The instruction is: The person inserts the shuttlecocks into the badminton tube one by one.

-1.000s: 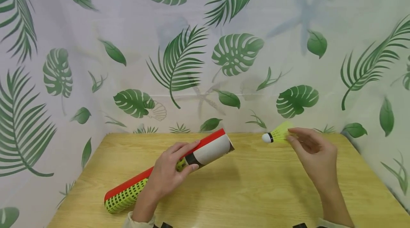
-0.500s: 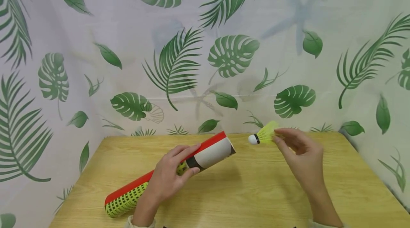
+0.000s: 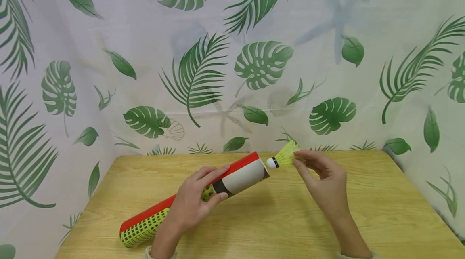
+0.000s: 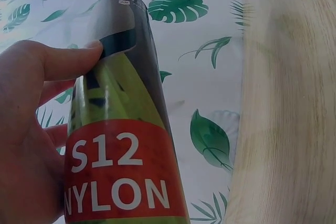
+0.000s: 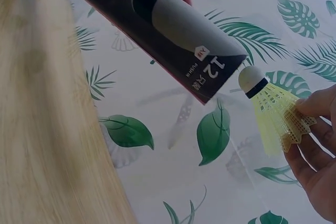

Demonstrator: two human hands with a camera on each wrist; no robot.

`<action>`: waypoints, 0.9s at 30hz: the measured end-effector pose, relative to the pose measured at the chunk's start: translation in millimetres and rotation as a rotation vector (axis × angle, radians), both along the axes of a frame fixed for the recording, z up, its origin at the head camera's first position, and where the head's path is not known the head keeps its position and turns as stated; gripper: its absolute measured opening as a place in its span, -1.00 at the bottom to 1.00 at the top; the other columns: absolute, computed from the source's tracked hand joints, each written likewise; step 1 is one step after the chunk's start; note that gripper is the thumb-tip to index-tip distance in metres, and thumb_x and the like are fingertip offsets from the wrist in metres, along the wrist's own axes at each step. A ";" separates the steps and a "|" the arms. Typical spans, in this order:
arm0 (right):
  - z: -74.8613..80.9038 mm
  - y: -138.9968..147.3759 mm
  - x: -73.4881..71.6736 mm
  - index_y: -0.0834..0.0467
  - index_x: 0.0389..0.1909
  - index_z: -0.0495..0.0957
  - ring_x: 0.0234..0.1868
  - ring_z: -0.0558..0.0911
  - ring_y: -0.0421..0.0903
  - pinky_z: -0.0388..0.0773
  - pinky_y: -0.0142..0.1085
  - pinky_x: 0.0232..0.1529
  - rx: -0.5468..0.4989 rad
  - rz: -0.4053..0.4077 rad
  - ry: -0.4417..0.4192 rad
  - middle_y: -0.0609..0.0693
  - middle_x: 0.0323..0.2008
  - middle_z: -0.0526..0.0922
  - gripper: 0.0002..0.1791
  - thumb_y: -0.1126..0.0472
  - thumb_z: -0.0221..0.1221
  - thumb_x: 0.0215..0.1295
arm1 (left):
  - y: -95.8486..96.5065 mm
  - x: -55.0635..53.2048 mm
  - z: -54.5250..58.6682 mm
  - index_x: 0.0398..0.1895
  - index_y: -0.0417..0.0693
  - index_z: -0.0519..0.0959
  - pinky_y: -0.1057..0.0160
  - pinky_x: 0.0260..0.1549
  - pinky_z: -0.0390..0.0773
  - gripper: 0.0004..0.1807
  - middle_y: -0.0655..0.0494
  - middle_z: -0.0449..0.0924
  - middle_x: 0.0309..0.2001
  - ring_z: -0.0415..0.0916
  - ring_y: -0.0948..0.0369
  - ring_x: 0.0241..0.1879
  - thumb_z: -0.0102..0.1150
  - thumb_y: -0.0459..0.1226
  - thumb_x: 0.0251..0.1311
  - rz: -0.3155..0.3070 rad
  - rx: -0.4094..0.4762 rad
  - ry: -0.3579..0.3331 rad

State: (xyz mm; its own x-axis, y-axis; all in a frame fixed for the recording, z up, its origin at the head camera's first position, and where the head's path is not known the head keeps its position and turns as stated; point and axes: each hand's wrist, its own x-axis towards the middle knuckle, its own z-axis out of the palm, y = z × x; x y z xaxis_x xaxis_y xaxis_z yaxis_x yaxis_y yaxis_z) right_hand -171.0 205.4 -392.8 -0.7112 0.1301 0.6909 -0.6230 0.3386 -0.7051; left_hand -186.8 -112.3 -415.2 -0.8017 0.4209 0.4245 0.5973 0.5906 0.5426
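Observation:
My left hand point(image 3: 192, 200) grips a shuttlecock tube point(image 3: 241, 176), its thumb and fingers curled round the upper part. The tube is red, grey and yellow-green, printed "S12 NYLON" point(image 4: 118, 171) in the left wrist view. It slants, with its mouth raised to the right and its low end at the left. A yellow nylon shuttlecock point(image 5: 275, 108) with a white cork is pinched at the skirt by my right hand point(image 3: 323, 182). The cork points at the tube's mouth, right at its rim. The inside of the tube is hidden in all views.
Both hands are over a wood-grain table point(image 3: 269, 226). Behind it and at the sides hangs a white curtain point(image 3: 218, 20) printed with green leaves, meeting the table's back edge.
My right hand has carried the shuttlecock leftward, from well apart to right beside the tube's mouth. The left hand and tube have stayed nearly still; the head view has shifted slightly.

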 end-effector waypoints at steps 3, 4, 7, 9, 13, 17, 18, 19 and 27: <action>-2.1 -4.4 -0.1 0.36 -0.14 0.70 -0.19 0.71 -0.26 0.61 -0.44 -0.07 0.018 0.008 0.008 0.13 -0.18 0.73 -0.74 0.62 0.32 0.17 | 0.6 1.2 -0.8 0.45 0.52 0.42 0.14 -0.08 0.62 -0.26 0.32 0.53 0.18 0.53 0.24 0.05 0.48 -0.11 0.21 -0.001 -0.003 0.008; -2.7 -5.8 -0.2 0.35 -0.14 0.70 -0.18 0.72 -0.25 0.62 -0.44 -0.08 0.020 0.014 0.010 0.14 -0.18 0.73 -0.74 0.62 0.32 0.17 | 0.7 1.5 -1.2 0.45 0.52 0.42 0.14 -0.08 0.62 -0.26 0.32 0.53 0.18 0.53 0.24 0.05 0.48 -0.11 0.20 -0.001 -0.003 0.009; -4.5 -10.1 -0.4 0.34 -0.15 0.71 -0.16 0.71 -0.26 0.61 -0.43 -0.06 0.028 0.023 0.013 0.14 -0.18 0.74 -0.74 0.62 0.32 0.16 | 1.1 2.4 -1.8 0.44 0.52 0.43 0.13 -0.07 0.62 -0.26 0.32 0.54 0.18 0.53 0.23 0.07 0.49 -0.10 0.20 -0.001 -0.005 0.014; -6.2 -12.6 -1.1 0.32 -0.15 0.71 -0.15 0.72 -0.26 0.61 -0.43 -0.05 0.033 0.027 0.014 0.13 -0.17 0.75 -0.74 0.62 0.33 0.16 | 1.4 2.6 -2.1 0.44 0.51 0.43 0.14 -0.08 0.62 -0.27 0.30 0.54 0.18 0.54 0.23 0.05 0.48 -0.10 0.20 -0.003 -0.006 0.017; -10.5 -16.5 -2.6 0.28 -0.15 0.73 -0.15 0.73 -0.21 0.62 -0.42 -0.06 0.050 0.040 0.015 0.09 -0.18 0.77 -0.76 0.57 0.34 0.19 | 2.0 2.7 -2.6 0.44 0.51 0.43 0.14 -0.10 0.62 -0.27 0.28 0.54 0.19 0.54 0.23 0.04 0.47 -0.10 0.21 -0.005 -0.013 0.024; -14.9 -20.4 -2.5 0.25 -0.16 0.74 -0.17 0.75 -0.15 0.63 -0.42 -0.08 0.065 0.060 0.007 0.06 -0.19 0.78 -0.79 0.53 0.35 0.22 | 2.7 3.3 -3.0 0.44 0.50 0.43 0.14 -0.09 0.62 -0.27 0.28 0.54 0.18 0.54 0.23 0.04 0.47 -0.10 0.21 -0.007 -0.016 0.028; -15.8 -21.6 -2.1 0.25 -0.16 0.75 -0.16 0.75 -0.16 0.63 -0.42 -0.09 0.066 0.064 0.003 0.05 -0.19 0.78 -0.79 0.53 0.35 0.22 | 3.0 3.5 -3.2 0.44 0.50 0.43 0.13 -0.09 0.62 -0.27 0.28 0.54 0.18 0.54 0.23 0.04 0.47 -0.10 0.21 -0.007 -0.017 0.028; -16.3 -22.9 -1.7 0.25 -0.16 0.75 -0.15 0.75 -0.17 0.63 -0.42 -0.09 0.067 0.068 0.000 0.05 -0.19 0.78 -0.77 0.54 0.34 0.22 | 3.3 3.8 -3.3 0.44 0.50 0.43 0.13 -0.09 0.62 -0.27 0.28 0.54 0.19 0.53 0.23 0.04 0.47 -0.10 0.21 -0.008 -0.017 0.028; -19.5 -33.0 2.1 0.22 -0.14 0.75 -0.14 0.74 -0.20 0.64 -0.39 -0.09 0.051 0.114 -0.042 0.06 -0.18 0.78 -0.73 0.57 0.31 0.23 | 5.9 5.0 -3.4 0.44 0.51 0.43 0.12 -0.06 0.62 -0.29 0.29 0.53 0.19 0.53 0.24 0.07 0.46 -0.09 0.23 -0.012 -0.011 0.026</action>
State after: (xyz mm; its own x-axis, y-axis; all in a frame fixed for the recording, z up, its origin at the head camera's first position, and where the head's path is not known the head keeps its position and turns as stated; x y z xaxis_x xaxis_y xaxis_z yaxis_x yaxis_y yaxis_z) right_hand -168.8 172.5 -412.3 -0.7477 0.0126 0.6639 -0.6299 0.3032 -0.7151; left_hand -181.8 -106.3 -418.6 -0.7853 0.4353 0.4402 0.6182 0.5890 0.5204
